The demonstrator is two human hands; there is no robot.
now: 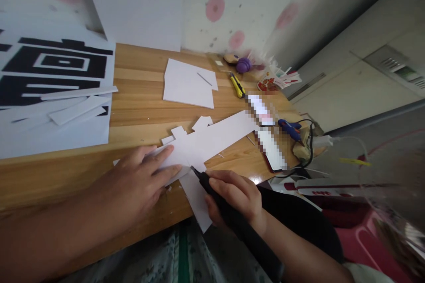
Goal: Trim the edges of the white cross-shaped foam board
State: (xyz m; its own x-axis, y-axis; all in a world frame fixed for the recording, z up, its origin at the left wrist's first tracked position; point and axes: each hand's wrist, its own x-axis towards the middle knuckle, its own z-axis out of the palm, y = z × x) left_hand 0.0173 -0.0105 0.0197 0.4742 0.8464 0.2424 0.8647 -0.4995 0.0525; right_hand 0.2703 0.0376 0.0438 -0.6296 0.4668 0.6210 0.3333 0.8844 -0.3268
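Observation:
A white foam-board cutout (pixel 212 139) with notched edges lies at a slant across the front of the table. My left hand (pixel 142 181) rests on its left part, fingers spread and pressing it down. In my right hand (pixel 237 192) is a thick black pen-shaped cutting tool (pixel 232 219), gripped like a pen. The tool's narrow tip touches the white board close to my left fingertips. One end of a white strip (pixel 199 201) sticks out past the table's front edge below the tip.
White offcuts (pixel 79 106) lie on a sheet printed with black shapes (pixel 59 62) at left. Behind is another white board piece (pixel 189 82). To the right are a yellow utility knife (pixel 237 85), two phones (pixel 270 150), a blue glue gun (pixel 290 129) with its cord, and a paper cup (pixel 268 82).

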